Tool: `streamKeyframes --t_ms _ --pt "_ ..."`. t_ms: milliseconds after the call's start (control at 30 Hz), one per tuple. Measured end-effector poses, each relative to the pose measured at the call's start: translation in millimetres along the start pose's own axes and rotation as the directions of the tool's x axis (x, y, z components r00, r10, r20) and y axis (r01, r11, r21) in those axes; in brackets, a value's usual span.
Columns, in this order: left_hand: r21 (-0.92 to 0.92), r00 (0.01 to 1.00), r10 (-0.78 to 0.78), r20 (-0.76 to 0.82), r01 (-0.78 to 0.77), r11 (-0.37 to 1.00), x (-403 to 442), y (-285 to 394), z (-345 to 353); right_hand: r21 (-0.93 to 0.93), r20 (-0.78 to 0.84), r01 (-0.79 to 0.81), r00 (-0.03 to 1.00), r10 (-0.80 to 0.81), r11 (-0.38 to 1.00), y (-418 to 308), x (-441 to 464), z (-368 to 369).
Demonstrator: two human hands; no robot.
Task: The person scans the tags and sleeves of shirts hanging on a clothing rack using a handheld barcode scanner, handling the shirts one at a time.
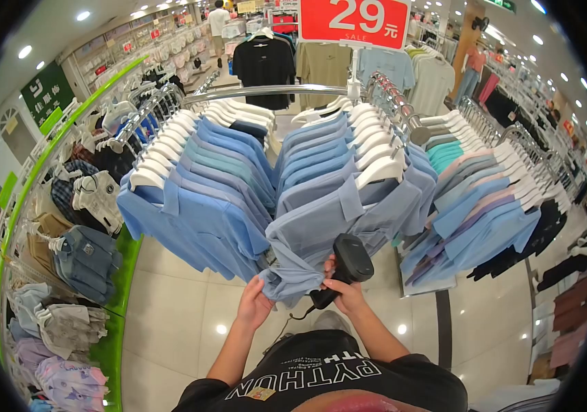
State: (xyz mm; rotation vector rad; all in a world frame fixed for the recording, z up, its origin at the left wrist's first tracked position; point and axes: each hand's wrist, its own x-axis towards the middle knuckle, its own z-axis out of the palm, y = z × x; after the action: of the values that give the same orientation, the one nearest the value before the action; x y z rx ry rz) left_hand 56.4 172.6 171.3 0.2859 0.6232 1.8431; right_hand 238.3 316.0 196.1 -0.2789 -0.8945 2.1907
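My left hand [255, 306] grips the gathered lower part of a grey-blue polo shirt [321, 216] that hangs from a white hanger [381, 169] at the front of the rack. A black handheld barcode scanner [352, 258] is in my right hand [345, 294], its head tilted up and its cord trailing down on the left. The fingers of that hand are wrapped round the handle, close against the bunched cloth. Whether they also pinch the fabric I cannot make out.
Blue polo shirts [194, 223] hang in a row to the left. More shirts [489, 223] are on the right. A red price sign [355, 24] stands above the chrome rail [266, 90]. A green-edged display [123, 275] borders the aisle. Far off stands another person [218, 24].
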Motion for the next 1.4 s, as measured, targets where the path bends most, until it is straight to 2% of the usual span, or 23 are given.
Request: streamKeyframes --t_ms 200,267,300,367,400,467,533,567,633,733,767,833,867,933,967,1033,1133,1233,1267,1333,1400 --pt "0.157 0.987 0.089 -0.131 -0.068 0.985 7 -4 -17 -0.037 -0.051 0.010 0.999 -0.012 0.999 -1 3 -2" --pt "0.236 0.975 0.135 -0.178 -0.091 0.967 8 -1 -17 -0.142 -0.055 0.063 0.996 -0.072 0.988 2 5 -6" --pt "0.367 0.962 0.188 -0.196 -0.106 0.924 8 0 -17 -0.195 -0.053 0.090 0.993 -0.102 0.977 3 6 -7" --pt "0.606 0.931 0.298 -0.211 -0.115 0.787 8 0 -14 -0.528 -0.094 0.136 0.972 -0.216 0.839 8 5 -9" --pt "0.657 0.916 0.355 -0.186 -0.154 0.738 9 -1 -11 -0.672 -0.099 0.141 0.956 -0.276 0.727 10 4 -9" --pt "0.748 0.878 0.461 -0.128 -0.219 0.626 8 -6 -2 -0.747 -0.065 0.228 0.910 -0.410 0.624 15 4 -6" --pt "0.861 0.846 0.534 -0.002 -0.270 0.431 5 -7 4 -0.819 -0.008 0.289 0.858 -0.514 0.496 16 6 -4" --pt "0.900 0.827 0.558 0.066 -0.290 0.324 3 -7 5 -0.853 0.028 0.308 0.834 -0.552 0.421 16 9 -4" --pt "0.929 0.829 0.544 0.134 -0.295 0.221 -1 -10 -6 -0.904 0.109 0.335 0.781 -0.615 0.264 15 15 -3" --pt "0.934 0.785 0.547 0.291 -0.357 0.015 2 -10 -19 -0.917 0.165 0.363 0.721 -0.673 0.165 16 19 1" --pt "0.922 0.760 0.547 0.351 -0.382 -0.062 2 -10 -21 -0.910 0.164 0.372 0.733 -0.660 0.186 17 18 2" --pt "0.948 0.790 0.552 0.267 -0.317 -0.006 1 -8 -17 -0.894 0.163 0.386 0.756 -0.635 0.230 20 16 4" --pt "0.959 0.803 0.551 0.225 -0.284 0.022 1 -7 -13 -0.890 0.216 0.404 0.780 -0.587 0.209 20 12 2" --pt "0.956 0.857 0.515 0.026 -0.171 0.237 -3 3 5 -0.881 0.316 0.441 0.818 -0.481 0.170 20 4 -4" --pt "0.934 0.875 0.478 -0.073 -0.107 0.340 -5 5 10 -0.873 0.311 0.444 0.825 -0.472 0.201 20 2 -3" --pt "0.935 0.907 0.416 -0.066 -0.089 0.342 -3 4 -8 -0.857 0.299 0.445 0.840 -0.452 0.260 19 -4 -2" --pt "0.940 0.934 0.357 -0.011 -0.112 0.323 0 -2 -28 -0.884 0.244 0.385 0.864 -0.440 0.264 14 -7 1" --pt "0.943 0.947 0.322 0.006 -0.113 0.314 0 -5 -36 -0.907 0.253 0.374 0.852 -0.459 0.194 16 -10 -7" --pt "0.943 0.950 0.311 0.001 -0.104 0.316 0 -6 -38 -0.900 0.227 0.364 0.861 -0.456 0.240 15 -13 -7" --pt "0.953 0.936 0.351 -0.017 -0.092 0.290 0 -7 -45 -0.879 0.174 0.342 0.879 -0.445 0.332 12 -18 0" --pt "0.949 0.929 0.367 -0.048 -0.072 0.307 -3 -4 -49 -0.906 0.179 0.329 0.868 -0.463 0.266 13 -22 -14"
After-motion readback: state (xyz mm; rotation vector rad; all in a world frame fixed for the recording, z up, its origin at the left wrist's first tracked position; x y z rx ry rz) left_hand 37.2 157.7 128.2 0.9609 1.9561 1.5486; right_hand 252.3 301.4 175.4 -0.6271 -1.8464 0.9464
